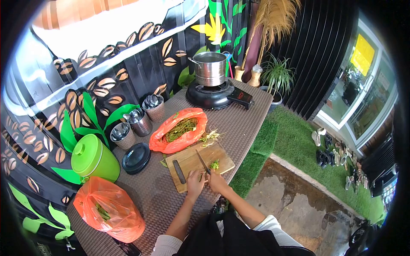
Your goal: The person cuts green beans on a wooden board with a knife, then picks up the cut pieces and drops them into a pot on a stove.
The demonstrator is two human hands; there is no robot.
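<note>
A wooden cutting board (192,158) with a dark slot lies on the patterned table. My right hand (218,183) is closed around a knife (202,161), whose blade points up and left over the board. My left hand (195,183) is beside it at the board's near edge, fingers pressed together on something green, too small to make out fully. Small chopped green pieces (215,164) lie on the board to the right of the blade. Behind the board, an open orange bag (157,138) holds green stems or beans, with pale stringy trimmings (212,136) beside it.
A steel pot (210,70) sits on a black gas stove (206,97) at the back. Cutlery cups (139,121), dark plates (136,158), a green lidded container (96,160) and a full orange bag (112,209) stand left. The table's edge (252,141) runs along the right.
</note>
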